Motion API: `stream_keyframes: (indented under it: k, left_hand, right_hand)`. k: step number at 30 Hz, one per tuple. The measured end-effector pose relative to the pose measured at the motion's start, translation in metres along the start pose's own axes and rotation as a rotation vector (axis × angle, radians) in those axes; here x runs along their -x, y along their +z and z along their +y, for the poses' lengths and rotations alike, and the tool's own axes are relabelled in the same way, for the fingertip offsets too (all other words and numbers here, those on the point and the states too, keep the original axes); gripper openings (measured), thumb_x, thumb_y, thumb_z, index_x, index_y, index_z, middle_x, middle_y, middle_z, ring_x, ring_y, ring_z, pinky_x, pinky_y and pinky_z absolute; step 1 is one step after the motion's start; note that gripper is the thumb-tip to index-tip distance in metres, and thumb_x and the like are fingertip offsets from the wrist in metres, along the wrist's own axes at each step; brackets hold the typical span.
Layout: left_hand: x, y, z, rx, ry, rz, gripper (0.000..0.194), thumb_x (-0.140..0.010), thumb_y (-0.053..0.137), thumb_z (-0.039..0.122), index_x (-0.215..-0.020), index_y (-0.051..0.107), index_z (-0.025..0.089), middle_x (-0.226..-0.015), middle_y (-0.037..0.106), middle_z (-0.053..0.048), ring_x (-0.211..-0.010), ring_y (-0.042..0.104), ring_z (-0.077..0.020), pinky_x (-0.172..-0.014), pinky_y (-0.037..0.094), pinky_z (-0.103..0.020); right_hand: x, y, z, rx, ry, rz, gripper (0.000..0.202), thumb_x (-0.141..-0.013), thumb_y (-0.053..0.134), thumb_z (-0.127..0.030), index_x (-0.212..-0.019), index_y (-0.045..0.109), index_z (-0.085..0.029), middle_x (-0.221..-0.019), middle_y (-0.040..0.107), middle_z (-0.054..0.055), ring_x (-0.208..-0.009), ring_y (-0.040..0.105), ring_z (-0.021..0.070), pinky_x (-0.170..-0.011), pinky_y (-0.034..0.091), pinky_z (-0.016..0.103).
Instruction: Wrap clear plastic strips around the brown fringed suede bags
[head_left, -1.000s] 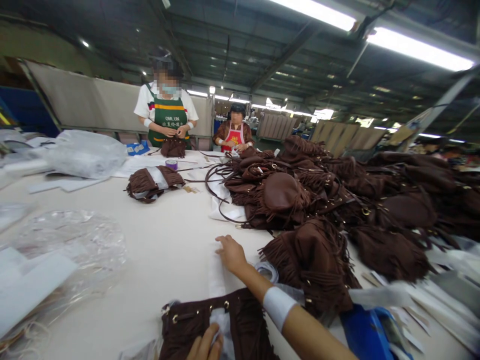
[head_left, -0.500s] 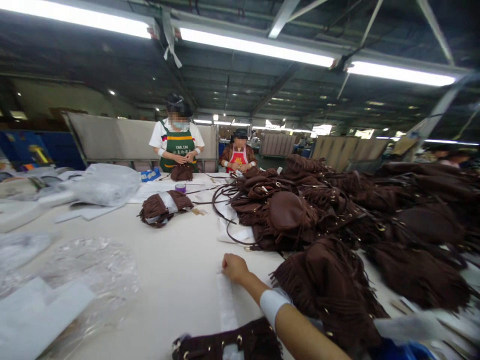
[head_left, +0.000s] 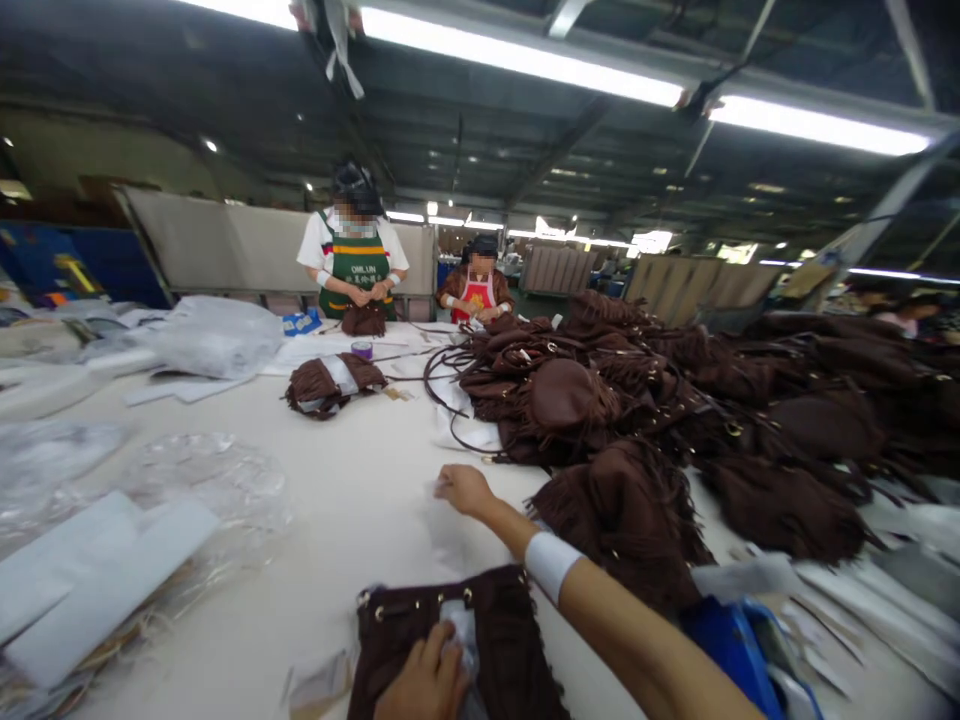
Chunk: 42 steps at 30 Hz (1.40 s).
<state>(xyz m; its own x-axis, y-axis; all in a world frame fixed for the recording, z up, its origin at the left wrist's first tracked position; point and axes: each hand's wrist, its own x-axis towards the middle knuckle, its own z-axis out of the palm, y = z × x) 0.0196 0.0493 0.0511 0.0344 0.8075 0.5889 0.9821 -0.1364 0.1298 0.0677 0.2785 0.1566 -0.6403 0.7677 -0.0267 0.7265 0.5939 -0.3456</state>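
A dark brown fringed bag (head_left: 505, 620) with gold-coloured eyelets lies on the table in front of me. My left hand (head_left: 424, 675) rests on it with fingers curled together, the fingertips against a pale wrapping (head_left: 466, 640) over its middle. Past the bag, my right hand (head_left: 465, 490) pinches the top of a thin, see-through white strip (head_left: 444, 535), which hangs blurred above the white table. A white band (head_left: 553, 565) circles my right wrist. Close to that forearm sits another brown fringed bag (head_left: 619, 520).
A big heap of brown bags (head_left: 562, 393) fills the right side. One wrapped bag (head_left: 334, 385) lies beyond my hands. Clear plastic (head_left: 217, 480) and white sheets (head_left: 112, 590) cover the left, a blue container (head_left: 731, 650) stands lower right. Two people (head_left: 356, 260) work across the table.
My left hand has come into view on the near bag, which now shows more fully. My right hand has lifted the white strip off the table. The view has tilted down.
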Motion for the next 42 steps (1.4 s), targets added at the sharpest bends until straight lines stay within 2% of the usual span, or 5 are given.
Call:
stream_keyframes:
  k: [8, 17, 26, 35, 42]
  left_hand:
    - [0.009, -0.022, 0.005, 0.175, -0.1, -0.28, 0.022, -0.097, 0.046, 0.023, -0.109, 0.064, 0.021, -0.126, 0.065, -0.007, -0.104, 0.067, -0.0199, -0.089, 0.057, -0.032]
    - [0.008, -0.031, 0.001, 0.274, -0.124, -0.261, 0.032, -0.092, 0.04, 0.009, -0.112, 0.063, 0.017, -0.111, 0.07, -0.009, -0.092, 0.07, -0.0185, -0.084, 0.057, -0.03]
    - [0.007, -0.036, -0.001, 0.332, -0.105, -0.238, 0.035, -0.092, 0.033, 0.009, -0.1, 0.065, 0.018, -0.127, 0.065, -0.011, -0.092, 0.073, -0.0225, -0.082, 0.059, -0.033]
    - [0.002, -0.02, -0.009, 0.315, -0.089, -0.189, 0.034, -0.084, 0.04, 0.004, -0.097, 0.065, 0.023, -0.114, 0.071, -0.003, -0.095, 0.072, -0.0116, -0.082, 0.057, -0.018]
    - [0.01, -0.009, -0.011, 0.245, -0.194, -0.245, 0.044, -0.081, 0.04, 0.002, -0.118, 0.057, 0.019, -0.13, 0.062, -0.009, -0.108, 0.068, -0.0149, -0.086, 0.056, -0.022]
  right_hand:
    - [0.131, -0.012, -0.035, -0.133, -0.141, 0.189, 0.015, -0.097, 0.055, -0.025, -0.099, 0.07, -0.023, -0.1, 0.069, 0.001, -0.096, 0.063, 0.0168, -0.086, 0.044, 0.028]
    - [0.241, 0.077, -0.044, -0.162, -0.151, 0.438, 0.017, -0.098, 0.052, -0.017, -0.1, 0.067, -0.025, -0.101, 0.073, 0.0, -0.098, 0.064, 0.0166, -0.096, 0.043, 0.032]
    - [0.253, 0.108, -0.028, -0.031, -0.288, 0.441, 0.018, -0.099, 0.049, -0.026, -0.107, 0.062, -0.035, -0.11, 0.074, -0.004, -0.105, 0.067, 0.0174, -0.102, 0.046, 0.036]
    - [0.215, 0.168, 0.016, 0.352, -0.631, 0.767, 0.017, -0.093, 0.058, -0.023, -0.076, 0.055, -0.022, -0.078, 0.073, -0.004, -0.063, 0.062, 0.0124, -0.077, 0.043, 0.03]
    - [0.214, 0.156, 0.009, 0.432, -0.682, 0.681, 0.029, -0.086, 0.067, -0.029, -0.064, 0.05, -0.021, -0.059, 0.061, -0.005, -0.056, 0.052, 0.0147, -0.076, 0.043, 0.034]
